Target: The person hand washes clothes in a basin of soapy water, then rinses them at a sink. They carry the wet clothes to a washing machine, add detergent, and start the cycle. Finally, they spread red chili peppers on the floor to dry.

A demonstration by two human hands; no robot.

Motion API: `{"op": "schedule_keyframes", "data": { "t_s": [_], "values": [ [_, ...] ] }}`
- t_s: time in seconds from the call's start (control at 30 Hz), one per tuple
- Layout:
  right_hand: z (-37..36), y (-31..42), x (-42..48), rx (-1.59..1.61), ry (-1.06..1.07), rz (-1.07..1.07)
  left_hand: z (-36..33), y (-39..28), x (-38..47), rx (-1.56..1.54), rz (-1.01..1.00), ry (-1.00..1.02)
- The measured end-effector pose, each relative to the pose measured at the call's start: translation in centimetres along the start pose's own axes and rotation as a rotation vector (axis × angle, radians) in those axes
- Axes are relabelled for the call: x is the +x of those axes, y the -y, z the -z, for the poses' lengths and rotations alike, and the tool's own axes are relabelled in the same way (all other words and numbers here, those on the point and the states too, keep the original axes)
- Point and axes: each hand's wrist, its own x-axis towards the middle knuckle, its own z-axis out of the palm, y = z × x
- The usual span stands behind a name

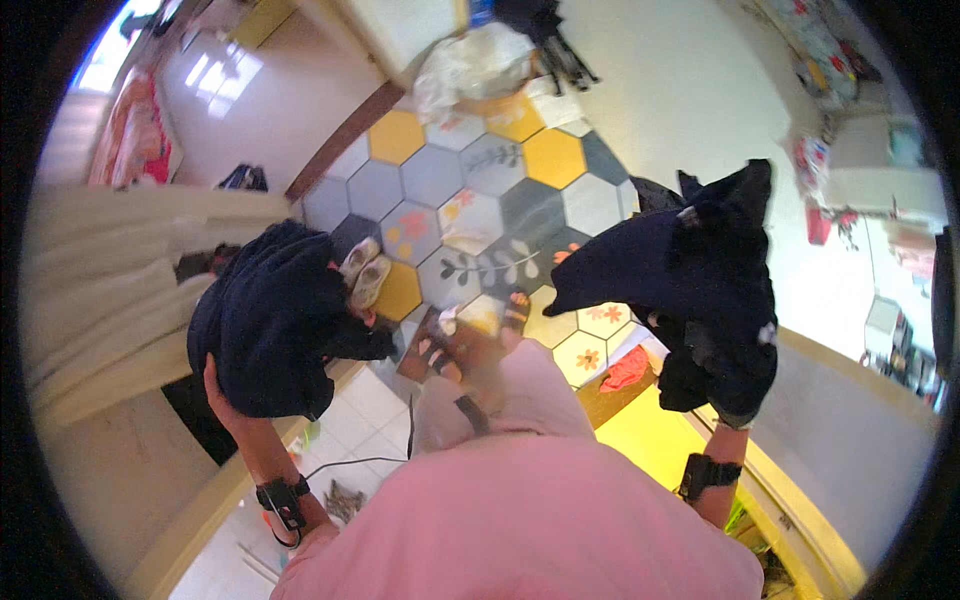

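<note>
A bunched bundle of dark navy cloth (262, 322) is held up on the left, with my left hand (219, 391) under and around its near side. The fingers are mostly hidden by the fabric. On the right, a black garment (697, 277) hangs spread out in the air from my right hand, which the fabric covers. Only my right forearm (726, 446) shows below it. Each forearm wears a black strapped device; the left one (283, 504) has a cable.
My sandalled feet stand at a doorway over a brown mat (420, 352) and hexagonal patterned tiles (431, 176). Pale shoes (369, 277) sit by the left bundle. A red cloth (626, 369) lies on the right. Ahead is a white plastic bag (472, 64); a yellow door frame (780, 510) flanks me.
</note>
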Motion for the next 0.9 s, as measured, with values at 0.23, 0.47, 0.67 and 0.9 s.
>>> {"op": "schedule_keyframes", "data": {
  "t_s": [0.23, 0.47, 0.67, 0.9],
  "values": [
    [6.4, -1.1, 6.0, 0.085, -0.222, -0.026, -12.6, -1.2, 2.4, -0.169, 0.112, 0.324],
    [8.5, -0.1, 18.3, 0.123, -0.392, -0.036, -35.1, 5.6, 6.9, -0.092, 0.274, 0.327],
    [8.9, 1.2, 31.6, 0.091, -0.487, -0.083, -55.5, 9.2, 9.5, -0.224, 0.384, 0.556],
    [11.5, -1.0, 43.3, -0.344, -0.534, -0.156, -78.7, 8.9, 17.7, 0.628, -0.622, 0.806]
  ]
}}
